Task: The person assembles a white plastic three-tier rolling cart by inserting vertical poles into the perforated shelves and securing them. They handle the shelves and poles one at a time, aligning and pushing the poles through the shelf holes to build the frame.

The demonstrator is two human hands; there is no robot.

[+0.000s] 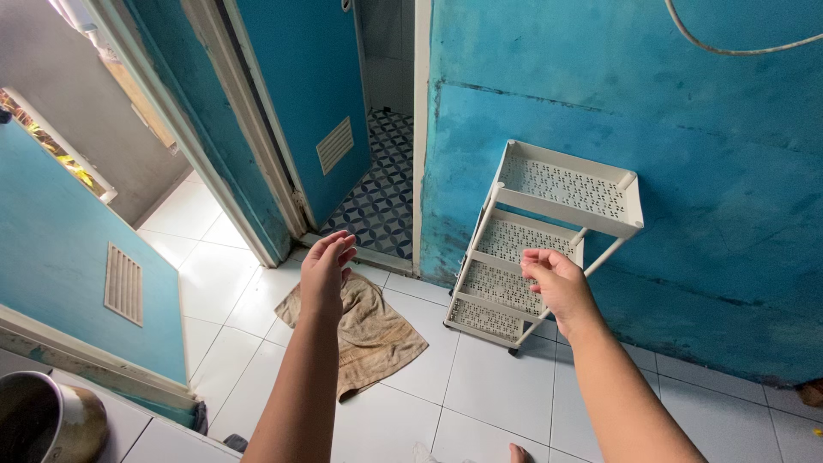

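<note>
My left hand is raised in front of me with its fingers extended and apart, holding nothing. It hovers above a brown cloth lying crumpled on the white tiled floor. My right hand is also up and empty, fingers loosely curled. It hangs in front of a white plastic rack with several perforated shelves, which stands against the blue wall. Neither hand touches the rack or the cloth.
A blue door with a vent stands open onto a room with a patterned tile floor. Another blue door with a vent is at the left. A metal pot sits at the lower left corner. A white cable hangs on the wall.
</note>
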